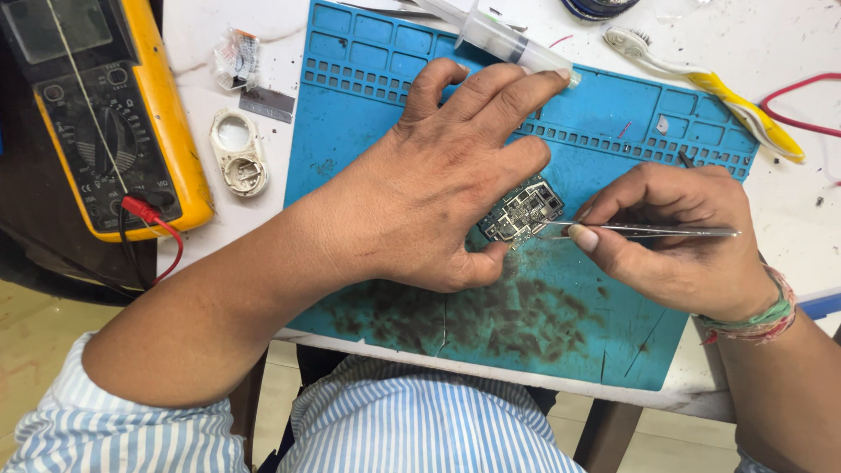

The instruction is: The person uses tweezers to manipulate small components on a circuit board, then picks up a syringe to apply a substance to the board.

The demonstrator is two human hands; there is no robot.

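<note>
My left hand is flat on the blue work mat, thumb and forefinger pinching the edges of the small circuit board so it can't skate while I work on it; the other fingers splay out toward the mat's row of little compartments for bracing. Board sits near the middle of the mat, just above the dark sooty patch. My right hand is closed on the metal tweezers, held nearly level like a pen, tips on the board's right edge. Low angle, probably so I can get at a part from the side without my fingers blocking my view. Heel of the right hand rests on the mat for steadiness, I judge. A clear syringe lies at the top edge of the mat, touching or just past my left fingertips. Yellow multimeter with a red lead plugged in sits well off to the left, a small white oval casing between it and the mat. Yellow-handled brush is upper right, off the mat.
</note>
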